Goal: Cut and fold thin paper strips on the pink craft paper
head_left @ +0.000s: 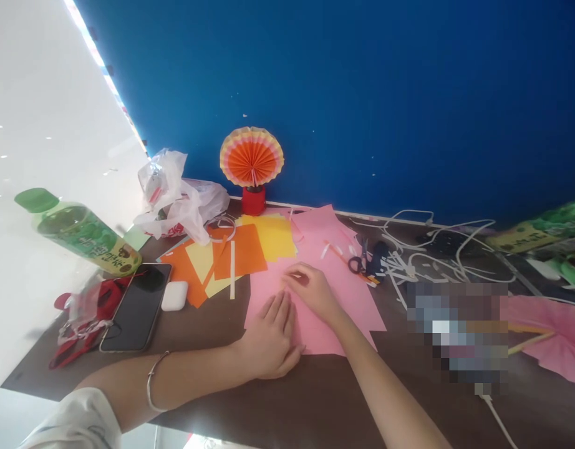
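Note:
My left hand (pixel 271 337) lies with its fingers stretched out over the lower left part of the pink paper (pixel 353 299). Just beyond its fingertips, my right hand (pixel 312 288) is closed in a pinch above the same sheet. Whatever sits between the thumb and finger is too small to make out. Left of the hands are orange paper squares (pixel 250 249) and yellow paper (pixel 271 236), with a pale paper strip (pixel 232 271) across an orange piece. Scissors (pixel 360 259) rest at the pink paper's right side.
A round pleated paper fan (pixel 252 156) stands in a red base (pixel 254 201) by the blue wall. To the left are a phone (pixel 136 305), a white earphone case (pixel 174 295), a tilted drink bottle (pixel 84 231) and plastic bags (pixel 175 199). White cables (pixel 460 249) tangle at right.

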`<move>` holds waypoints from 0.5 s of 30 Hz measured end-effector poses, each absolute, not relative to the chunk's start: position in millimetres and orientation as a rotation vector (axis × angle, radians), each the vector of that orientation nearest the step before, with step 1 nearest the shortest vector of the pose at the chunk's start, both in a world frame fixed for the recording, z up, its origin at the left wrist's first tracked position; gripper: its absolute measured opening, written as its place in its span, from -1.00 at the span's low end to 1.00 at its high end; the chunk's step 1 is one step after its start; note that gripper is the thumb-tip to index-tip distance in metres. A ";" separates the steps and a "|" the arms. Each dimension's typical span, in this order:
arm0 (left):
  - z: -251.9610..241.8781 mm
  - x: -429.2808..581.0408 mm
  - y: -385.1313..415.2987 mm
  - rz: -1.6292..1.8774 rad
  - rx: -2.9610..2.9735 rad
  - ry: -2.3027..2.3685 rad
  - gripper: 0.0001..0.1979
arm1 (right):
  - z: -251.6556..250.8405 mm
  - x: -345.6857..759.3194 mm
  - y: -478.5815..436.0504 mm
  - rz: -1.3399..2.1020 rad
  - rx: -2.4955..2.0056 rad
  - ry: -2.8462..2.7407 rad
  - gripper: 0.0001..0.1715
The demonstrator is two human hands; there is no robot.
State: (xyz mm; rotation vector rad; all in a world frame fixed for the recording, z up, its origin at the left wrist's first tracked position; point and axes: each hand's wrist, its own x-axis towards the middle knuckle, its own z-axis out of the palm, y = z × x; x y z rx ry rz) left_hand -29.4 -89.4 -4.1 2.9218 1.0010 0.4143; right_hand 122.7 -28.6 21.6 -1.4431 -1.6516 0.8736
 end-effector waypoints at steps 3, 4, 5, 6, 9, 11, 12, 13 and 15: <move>1.9 -31.7 -85.1 0.515 2.826 0.961 -0.53 | 19.1 126.3 -29.3 0.915 -1.423 -1.570 -0.88; 4.5 -33.8 -81.7 0.561 2.770 0.949 -0.61 | 18.7 127.7 -29.4 0.934 -1.415 -1.555 -0.87; 7.1 -36.7 -77.4 0.605 2.709 0.951 -0.69 | 18.4 129.0 -29.4 0.953 -1.407 -1.545 -0.87; 9.7 -40.3 -72.4 0.659 2.671 0.965 -0.73 | 18.1 130.4 -29.3 0.971 -1.399 -1.537 -0.86; 15.8 -53.6 -56.4 0.646 2.737 0.950 -0.70 | 17.7 133.9 -28.7 1.008 -1.387 -1.534 -0.84; 17.6 -61.8 -48.0 0.516 2.829 0.875 -0.59 | 18.1 135.2 -28.6 1.016 -1.389 -1.560 -0.83; 17.8 -65.0 -44.8 0.443 2.869 0.825 -0.54 | 18.6 135.3 -28.8 1.017 -1.392 -1.578 -0.83; 17.5 -67.4 -42.2 0.377 2.896 0.789 -0.51 | 19.2 135.1 -29.1 1.015 -1.394 -1.592 -0.82; 16.1 -70.0 -38.4 0.272 2.923 0.742 -0.46 | 20.7 134.0 -30.3 1.010 -1.392 -1.599 -0.82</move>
